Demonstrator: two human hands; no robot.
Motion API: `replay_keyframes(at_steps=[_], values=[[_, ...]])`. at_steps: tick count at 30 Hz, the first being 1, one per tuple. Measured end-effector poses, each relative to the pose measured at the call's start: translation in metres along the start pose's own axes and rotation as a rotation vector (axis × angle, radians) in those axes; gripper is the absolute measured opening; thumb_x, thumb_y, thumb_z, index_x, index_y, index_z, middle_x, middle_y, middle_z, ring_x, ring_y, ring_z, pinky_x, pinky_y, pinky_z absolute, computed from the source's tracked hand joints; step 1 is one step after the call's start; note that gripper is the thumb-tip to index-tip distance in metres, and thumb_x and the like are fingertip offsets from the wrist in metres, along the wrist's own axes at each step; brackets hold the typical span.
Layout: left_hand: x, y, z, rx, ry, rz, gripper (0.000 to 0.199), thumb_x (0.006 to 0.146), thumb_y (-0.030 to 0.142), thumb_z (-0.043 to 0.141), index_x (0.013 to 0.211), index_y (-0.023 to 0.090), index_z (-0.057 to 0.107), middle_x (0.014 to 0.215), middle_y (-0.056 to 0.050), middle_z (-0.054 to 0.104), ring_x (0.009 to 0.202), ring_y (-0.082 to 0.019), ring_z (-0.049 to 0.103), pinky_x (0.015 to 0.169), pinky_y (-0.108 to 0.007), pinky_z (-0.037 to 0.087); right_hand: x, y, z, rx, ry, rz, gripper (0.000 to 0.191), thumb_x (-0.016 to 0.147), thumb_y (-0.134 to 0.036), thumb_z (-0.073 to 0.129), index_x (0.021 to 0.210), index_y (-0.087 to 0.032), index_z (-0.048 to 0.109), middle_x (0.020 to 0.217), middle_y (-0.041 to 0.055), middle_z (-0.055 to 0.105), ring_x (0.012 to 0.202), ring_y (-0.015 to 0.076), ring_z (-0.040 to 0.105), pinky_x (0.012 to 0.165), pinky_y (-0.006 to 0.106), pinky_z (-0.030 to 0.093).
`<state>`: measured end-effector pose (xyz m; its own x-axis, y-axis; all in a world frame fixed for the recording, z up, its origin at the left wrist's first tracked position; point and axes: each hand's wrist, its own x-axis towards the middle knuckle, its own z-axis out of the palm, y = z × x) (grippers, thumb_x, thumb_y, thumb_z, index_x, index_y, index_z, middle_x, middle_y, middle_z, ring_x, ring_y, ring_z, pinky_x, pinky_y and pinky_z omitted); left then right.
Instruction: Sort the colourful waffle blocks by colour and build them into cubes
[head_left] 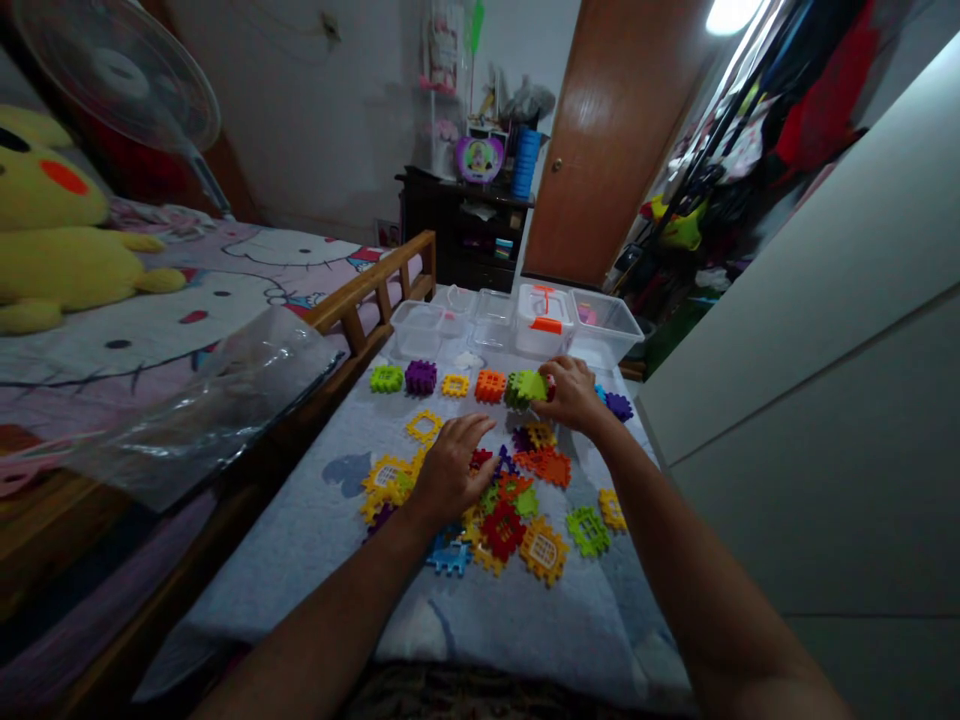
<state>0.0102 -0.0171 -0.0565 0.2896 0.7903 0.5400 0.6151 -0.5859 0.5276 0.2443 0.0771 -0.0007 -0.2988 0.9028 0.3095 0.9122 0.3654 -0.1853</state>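
Note:
Colourful toothed plastic pieces lie on a blue cloth-covered table. My left hand hovers at or over the loose heap, near a red piece, its fingers apart and nothing visible in them. My right hand is at the back row, its fingers around a red piece, mostly hidden, beside a light green stack. Left of that stand an orange stack, a yellow piece, a purple stack and a green stack.
Clear plastic boxes line the table's back edge, with a white lidded box among them. A wooden bed rail runs along the left. White cabinet doors stand at the right.

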Motion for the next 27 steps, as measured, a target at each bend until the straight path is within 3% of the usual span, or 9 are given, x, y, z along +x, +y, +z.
replay_keyframes(at_steps=[3, 6, 11, 14, 18, 21, 27], values=[[-0.001, -0.002, 0.000, -0.006, 0.011, -0.008, 0.038, 0.088, 0.020, 0.059, 0.126, 0.020, 0.058, 0.125, -0.012, 0.064, 0.117, -0.028, 0.058, 0.104, -0.049, 0.047, 0.020, 0.007, 0.005, -0.001, -0.010, 0.039, 0.039, 0.069, -0.033, 0.074, 0.105, -0.020, 0.066, 0.112, 0.0123, 0.060, 0.109, 0.0348, 0.050, 0.093, 0.050, 0.041], [-0.001, 0.000, -0.001, -0.015, 0.025, -0.035, 0.036, 0.088, 0.018, 0.057, 0.124, 0.022, 0.059, 0.123, -0.010, 0.065, 0.116, -0.027, 0.058, 0.104, -0.048, 0.048, 0.024, -0.002, 0.007, 0.032, -0.022, -0.010, 0.042, 0.071, -0.034, 0.075, 0.109, -0.020, 0.065, 0.117, 0.0127, 0.059, 0.113, 0.0343, 0.049, 0.097, 0.050, 0.040], [0.007, -0.001, -0.010, 0.001, 0.029, -0.095, 0.046, 0.085, 0.018, 0.062, 0.131, 0.020, 0.054, 0.133, -0.012, 0.060, 0.126, -0.028, 0.053, 0.110, -0.050, 0.042, 0.009, -0.034, 0.002, 0.146, -0.110, -0.236, 0.044, 0.073, -0.032, 0.076, 0.113, -0.021, 0.063, 0.119, 0.0111, 0.058, 0.116, 0.0319, 0.050, 0.101, 0.047, 0.041], [0.013, -0.007, -0.017, 0.026, -0.046, -0.136, 0.059, 0.080, 0.022, 0.070, 0.135, 0.019, 0.051, 0.139, -0.013, 0.056, 0.131, -0.031, 0.049, 0.112, -0.053, 0.039, -0.010, -0.051, 0.002, 0.191, -0.185, -0.328, 0.046, 0.071, -0.028, 0.078, 0.115, -0.023, 0.062, 0.120, 0.0110, 0.058, 0.116, 0.0321, 0.050, 0.102, 0.049, 0.042], [0.015, -0.013, -0.023, 0.022, -0.235, -0.138, 0.063, 0.074, 0.023, 0.077, 0.133, 0.018, 0.054, 0.135, -0.014, 0.060, 0.127, -0.031, 0.054, 0.109, -0.049, 0.043, -0.034, -0.062, 0.005, 0.227, -0.230, -0.346, 0.046, 0.073, -0.030, 0.077, 0.116, -0.020, 0.062, 0.122, 0.0130, 0.058, 0.119, 0.0335, 0.048, 0.102, 0.052, 0.040], [0.014, -0.011, -0.024, 0.015, -0.314, -0.103, 0.059, 0.073, 0.025, 0.077, 0.129, 0.022, 0.057, 0.126, -0.009, 0.066, 0.117, -0.029, 0.060, 0.102, -0.046, 0.047, -0.045, -0.065, 0.004, 0.238, -0.244, -0.354, 0.045, 0.074, -0.032, 0.079, 0.114, -0.019, 0.063, 0.121, 0.0133, 0.059, 0.118, 0.0322, 0.048, 0.102, 0.050, 0.040], [0.014, 0.002, -0.022, 0.115, -0.344, -0.130, 0.040, 0.071, 0.027, 0.077, 0.110, 0.024, 0.066, 0.104, -0.007, 0.072, 0.098, -0.028, 0.067, 0.088, -0.040, 0.053, -0.054, -0.071, 0.001, 0.255, -0.255, -0.338, 0.045, 0.073, -0.031, 0.079, 0.114, -0.020, 0.062, 0.119, 0.0119, 0.059, 0.115, 0.0304, 0.050, 0.101, 0.049, 0.041]])
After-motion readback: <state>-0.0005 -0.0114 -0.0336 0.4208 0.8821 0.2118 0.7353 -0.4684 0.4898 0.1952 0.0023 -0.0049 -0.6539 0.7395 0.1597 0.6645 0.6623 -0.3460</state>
